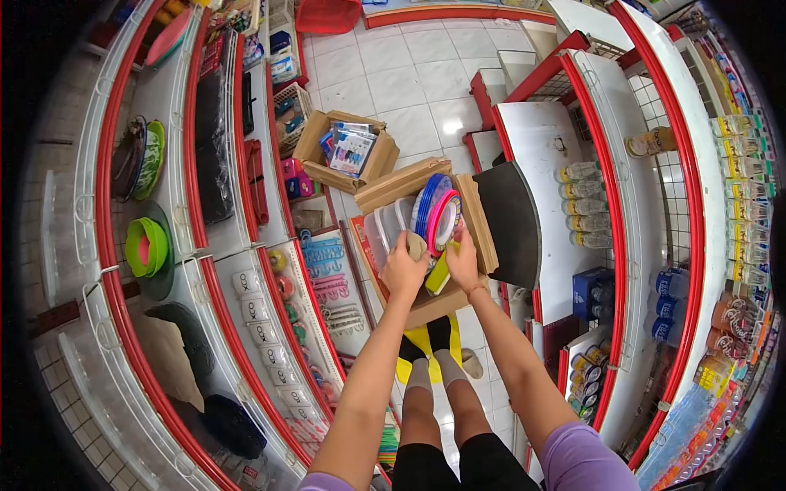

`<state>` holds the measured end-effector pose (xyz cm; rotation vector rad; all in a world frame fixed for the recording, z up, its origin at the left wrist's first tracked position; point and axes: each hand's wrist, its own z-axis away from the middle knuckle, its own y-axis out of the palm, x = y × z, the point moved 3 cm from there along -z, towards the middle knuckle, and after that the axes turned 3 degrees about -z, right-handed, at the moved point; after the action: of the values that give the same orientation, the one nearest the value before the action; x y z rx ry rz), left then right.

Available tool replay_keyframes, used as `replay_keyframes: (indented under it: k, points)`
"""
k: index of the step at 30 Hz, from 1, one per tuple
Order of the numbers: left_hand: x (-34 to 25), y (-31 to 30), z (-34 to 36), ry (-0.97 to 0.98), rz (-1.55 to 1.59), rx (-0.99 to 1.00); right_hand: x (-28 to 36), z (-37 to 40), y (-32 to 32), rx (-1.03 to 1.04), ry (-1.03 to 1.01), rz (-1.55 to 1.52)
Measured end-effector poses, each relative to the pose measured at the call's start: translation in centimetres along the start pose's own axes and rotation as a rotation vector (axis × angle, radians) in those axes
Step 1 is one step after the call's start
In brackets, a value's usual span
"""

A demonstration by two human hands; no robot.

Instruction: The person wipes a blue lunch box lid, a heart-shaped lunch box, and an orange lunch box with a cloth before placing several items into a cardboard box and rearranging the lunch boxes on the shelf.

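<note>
Reaching down from the near edge of the scene, both bare arms meet over an open cardboard box (pixel 483 225) that stands on the white tiled floor (pixel 393 82) in the middle of the aisle. The left hand (pixel 404 270) is clenched, its fingers curled around a round beige piece (pixel 416 245) held just above the box's near side. Close to its right, the right hand (pixel 463 260) lies with bent fingers against the near edge of the pink-rimmed plates (pixel 446 219); whether it actually grips them cannot be told. Those plates stand on edge inside the box, touching a stack of blue plates (pixel 426 200) on their far side. Clear plastic containers (pixel 385 231) fill the box's left part, and a yellow-green item (pixel 438 278) sits between the two hands. A black panel (pixel 509 221) leans at the box's right side. Farther along the aisle, a second cardboard box (pixel 315 139) holds packaged goods. Red-edged shelves curve along both sides: green bowls (pixel 147 245) on the left, rows of bottles (pixel 581 204) on the right. A red basket (pixel 327 15) sits at the far end.
</note>
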<state>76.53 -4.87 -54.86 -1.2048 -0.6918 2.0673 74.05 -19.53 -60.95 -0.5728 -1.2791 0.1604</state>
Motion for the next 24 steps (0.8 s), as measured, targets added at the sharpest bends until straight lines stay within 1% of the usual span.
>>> replay_keyframes:
  k: [2, 3, 6, 7, 9, 10, 12, 15, 18, 20, 21, 22, 24]
  points:
    - [0.4, 0.9, 0.6, -0.037, 0.032, -0.057, -1.2, -1.6, 0.7, 0.047, 0.091, -0.065]
    - [0.6, 0.8, 0.8, -0.042, 0.089, -0.029, -1.4, -2.2, 1.0, 0.186, 0.17, -0.064]
    - [1.8, 1.7, 0.0, 0.015, 0.136, -0.125, -1.4, -2.4, 3.5, 0.3, 0.264, -0.262]
    - [2.2, 2.4, -0.3, 0.012, 0.142, -0.125, -1.5, -2.4, 3.9, 0.286, 0.206, -0.214]
    - [2.5, 2.7, -0.9, 0.007, 0.144, -0.132, -1.0, -2.0, 4.6, 0.278, 0.198, -0.38]
    - [3.0, 2.9, -0.9, -0.017, 0.134, -0.089, -0.9, -1.5, 4.8, 0.275, 0.197, -0.461]
    - [2.7, 2.7, -0.6, -0.062, 0.124, -0.005, -0.7, -1.2, 4.7, 0.213, 0.11, -0.341]
    - [2.4, 2.3, 0.3, -0.054, 0.074, 0.004, -0.2, -0.6, 4.1, 0.16, 0.057, -0.214]
    - [1.7, 2.6, 1.0, 0.047, 0.073, -0.057, -0.2, -0.3, 3.5, 0.099, 0.068, -0.17]
    - [0.1, 2.4, 2.5, 0.192, 0.047, -0.15, -0.6, -0.4, 3.2, 0.068, 0.091, -0.142]
    - [-0.5, 2.1, 2.8, 0.263, 0.027, -0.207, -1.6, -0.6, 3.1, 0.011, 0.05, -0.109]
    - [-0.4, 2.4, 2.6, 0.242, 0.046, -0.161, -2.6, -0.9, 3.1, -0.007, 0.015, -0.149]
    - [-0.4, 3.3, 2.1, 0.197, 0.095, -0.063, -1.0, -0.9, 2.0, 0.038, 0.035, -0.073]
